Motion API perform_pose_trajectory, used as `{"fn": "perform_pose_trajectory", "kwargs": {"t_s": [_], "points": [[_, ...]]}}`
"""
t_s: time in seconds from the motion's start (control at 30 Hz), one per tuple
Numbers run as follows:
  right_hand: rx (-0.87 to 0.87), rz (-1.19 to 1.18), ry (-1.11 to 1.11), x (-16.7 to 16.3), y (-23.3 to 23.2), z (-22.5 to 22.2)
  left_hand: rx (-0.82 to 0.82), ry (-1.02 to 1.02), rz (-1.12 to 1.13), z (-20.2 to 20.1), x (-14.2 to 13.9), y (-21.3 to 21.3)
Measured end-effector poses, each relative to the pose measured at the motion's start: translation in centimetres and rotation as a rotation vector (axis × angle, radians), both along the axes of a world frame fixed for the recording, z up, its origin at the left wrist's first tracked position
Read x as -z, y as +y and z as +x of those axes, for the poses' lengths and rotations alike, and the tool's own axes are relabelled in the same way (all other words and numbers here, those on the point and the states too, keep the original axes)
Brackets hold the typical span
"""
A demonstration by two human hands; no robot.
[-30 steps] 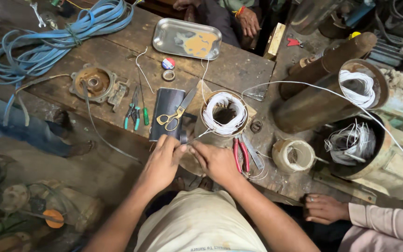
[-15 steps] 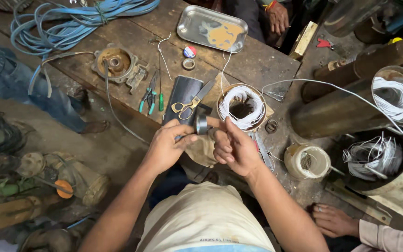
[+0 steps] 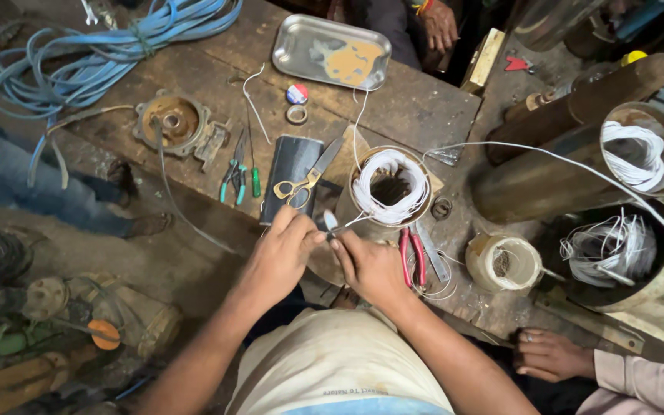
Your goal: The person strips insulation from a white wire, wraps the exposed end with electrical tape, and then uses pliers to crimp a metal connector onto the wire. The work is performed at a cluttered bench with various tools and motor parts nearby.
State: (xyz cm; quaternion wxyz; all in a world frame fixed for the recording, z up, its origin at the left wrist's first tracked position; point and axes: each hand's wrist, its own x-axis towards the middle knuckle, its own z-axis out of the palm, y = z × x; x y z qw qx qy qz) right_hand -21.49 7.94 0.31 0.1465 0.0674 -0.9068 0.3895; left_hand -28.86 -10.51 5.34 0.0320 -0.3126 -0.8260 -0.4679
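1. A small pale strip, perhaps tape or an insulating sleeve, is being pinched between the two hands just in front of the round metal stator wound with white wire; it is too small to say for certain what it is.
2. The left hand is closing its fingertips on the strip from the left, and the right hand is gripping it from the right, the two hands nearly touching.
3. A thin white wire is running from the strip towards the stator's winding.
4. Yellow-handled scissors are lying on a dark flat pouch just beyond the left hand.
5. Red-handled pliers are lying just beside the right hand, on the worn wooden table.
6. Green-handled pliers are lying left of the pouch.
7. A cream roll of tape is sitting to the right, near the pliers.
8. A rectangular metal tray is resting at the table's far edge.
9. A coil of blue hose is lying at the far left.
10. Another person's hand is resting at the lower right.
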Motion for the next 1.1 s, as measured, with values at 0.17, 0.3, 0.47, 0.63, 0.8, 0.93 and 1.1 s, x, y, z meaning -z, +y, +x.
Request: {"fn": "perform_pose_trajectory", "kwargs": {"t_s": [0.17, 0.3, 0.47, 0.63, 0.8, 0.93, 1.1], "points": [[-0.012, -0.676, -0.441, -1.9, 1.9, 0.5, -0.08, -0.127, 0.082, -0.7, -0.5, -0.1], [-0.058, -1.559, -0.736, -3.8, 2.7, -0.7, -0.04, -0.138, -0.027, -0.7, -0.6, -0.4], [0.076, -1.261, -0.584, -3.1, 0.3, 0.2, -0.051, -0.23, 0.041, -0.4, -0.1, 0.2], [0.148, -1.109, -0.664, -0.5, -1.3, 1.8, -0.063, -0.287, -0.049, 0.0, 0.9, 1.5], [0.038, 0.054, 0.044, 0.3, -0.4, 2.1, -0.028, -0.065, -0.083, 1.4, 0.9, 0.5], [-0.003, 0.088, -0.004, -0.7, 1.4, 3.3, -0.046, -0.103, -0.009, 2.1, 0.5, 0.2], [-0.05, -1.445, -0.708, -2.7, 3.6, 1.5, -0.042, -0.161, -0.006, 1.7, 0.2, 0.3]]}}
